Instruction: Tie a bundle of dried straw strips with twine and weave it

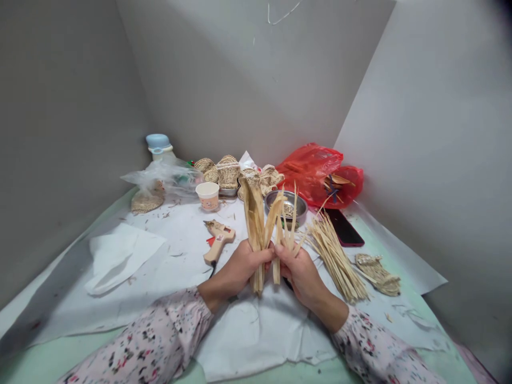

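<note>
Broad dried husk strips [255, 218] stand upright in my left hand [244, 262], whose fingers are closed around their lower part. Close beside it, my right hand [301, 271] pinches several narrower husk strips [288, 226], their thin ends fanning upward. Both hands are near each other over the white paper, thumbs almost touching. A bundle of thin straw-coloured strips [336, 256] lies just right of my right hand. Left of my left hand rests a beige glue gun [220, 242]. Some fingertips are hidden behind the strips.
Behind my hands are a metal bowl [302, 213], a paper cup [207, 198], woven pieces [229, 173] and a red plastic bag [310, 173]. A phone [344, 229] and a small woven piece [379, 274] lie right. Leftward are folded white paper [120, 256] and a blue-lidded bottle [159, 144].
</note>
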`<action>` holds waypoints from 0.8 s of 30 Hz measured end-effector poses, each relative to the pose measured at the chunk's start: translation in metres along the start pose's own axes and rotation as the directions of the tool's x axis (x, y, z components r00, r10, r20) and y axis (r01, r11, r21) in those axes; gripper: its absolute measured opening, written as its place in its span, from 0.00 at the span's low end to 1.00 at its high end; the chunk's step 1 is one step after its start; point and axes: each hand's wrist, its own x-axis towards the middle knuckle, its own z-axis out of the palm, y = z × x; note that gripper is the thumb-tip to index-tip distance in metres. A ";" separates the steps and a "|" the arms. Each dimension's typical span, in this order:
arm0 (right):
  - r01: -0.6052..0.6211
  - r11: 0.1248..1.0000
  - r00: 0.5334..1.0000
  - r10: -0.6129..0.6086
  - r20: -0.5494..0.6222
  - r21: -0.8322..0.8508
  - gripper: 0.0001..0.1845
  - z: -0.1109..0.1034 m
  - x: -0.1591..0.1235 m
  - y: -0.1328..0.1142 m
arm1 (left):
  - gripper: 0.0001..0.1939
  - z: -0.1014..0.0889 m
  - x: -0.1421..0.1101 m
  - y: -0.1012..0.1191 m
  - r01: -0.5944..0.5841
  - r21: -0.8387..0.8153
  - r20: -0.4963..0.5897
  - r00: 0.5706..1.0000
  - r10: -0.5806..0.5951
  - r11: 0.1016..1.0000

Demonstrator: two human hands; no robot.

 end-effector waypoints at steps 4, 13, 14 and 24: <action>-0.014 1.000 0.998 0.015 -0.064 0.021 0.14 -0.001 0.002 0.003 | 0.08 0.001 -0.001 0.001 0.045 -0.044 -0.009 0.999 -0.045 0.998; -0.028 0.999 0.995 0.032 -0.091 0.044 0.15 -0.001 0.001 0.003 | 0.08 -0.001 0.000 -0.002 0.043 -0.020 -0.018 0.999 -0.044 0.999; -0.027 0.999 0.995 0.030 -0.094 0.038 0.15 -0.001 0.002 0.003 | 0.08 -0.002 0.000 -0.003 0.039 -0.014 -0.017 0.999 -0.039 0.999; 0.016 0.995 0.998 -0.022 -0.058 -0.094 0.18 -0.001 0.001 0.004 | 0.09 -0.003 0.002 -0.004 0.062 -0.019 -0.045 0.997 -0.063 0.998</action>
